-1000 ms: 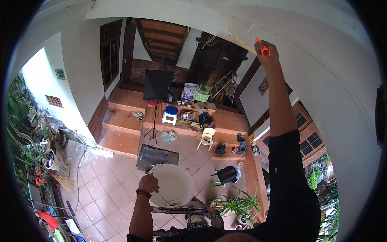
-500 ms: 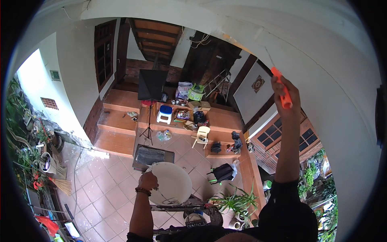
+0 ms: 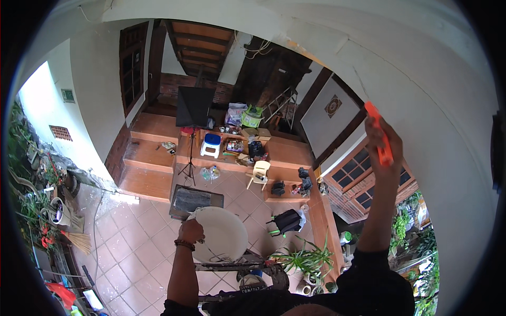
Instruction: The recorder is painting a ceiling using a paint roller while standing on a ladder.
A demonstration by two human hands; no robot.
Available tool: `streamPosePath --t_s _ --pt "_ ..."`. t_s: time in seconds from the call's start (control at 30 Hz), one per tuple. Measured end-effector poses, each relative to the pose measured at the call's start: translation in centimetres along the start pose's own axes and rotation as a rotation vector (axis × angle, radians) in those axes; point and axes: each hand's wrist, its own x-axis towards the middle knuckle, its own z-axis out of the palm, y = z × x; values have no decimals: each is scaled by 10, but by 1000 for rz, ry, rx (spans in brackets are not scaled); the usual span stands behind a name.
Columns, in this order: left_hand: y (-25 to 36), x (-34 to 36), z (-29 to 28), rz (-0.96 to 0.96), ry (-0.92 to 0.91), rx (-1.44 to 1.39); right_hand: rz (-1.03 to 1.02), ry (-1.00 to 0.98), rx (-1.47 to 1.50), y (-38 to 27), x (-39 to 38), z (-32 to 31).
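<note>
My right hand point(image 3: 383, 141) is raised at the upper right, fingers wrapped around the orange handle of a putty knife point(image 3: 380, 138). Its thin blade, seen nearly edge-on, points up against or close to the pale plastered wall point(image 3: 421, 121); I cannot tell whether it touches. Low in the middle, my left hand point(image 3: 191, 231) closes on the left rim of a white bucket point(image 3: 224, 231). Pale smears and a thin wire-like piece show inside the bucket. It sits by a dark, stained ladder-like frame point(image 3: 226, 266) in front of me.
Below are a tiled floor point(image 3: 137, 231) and brown steps point(image 3: 145, 181). A tripod light point(image 3: 195, 108), a blue-topped stool point(image 3: 212, 145), a cream chair point(image 3: 259, 174), a black backpack point(image 3: 286, 222) and a potted plant point(image 3: 305, 258) stand around. A crack runs along the beam overhead.
My right hand with the putty knife has moved down and a little right. My left hand stays on the bucket rim; the whole view has shifted slightly.
</note>
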Motion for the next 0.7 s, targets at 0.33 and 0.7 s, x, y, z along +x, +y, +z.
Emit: streamPosePath --t_s 0.33,0.7 --pt "8 3 -9 -91 -179 99 21 -11 90 -8 -39 3" --pt "-13 17 15 -114 37 -112 27 -12 49 -20 -38 4"
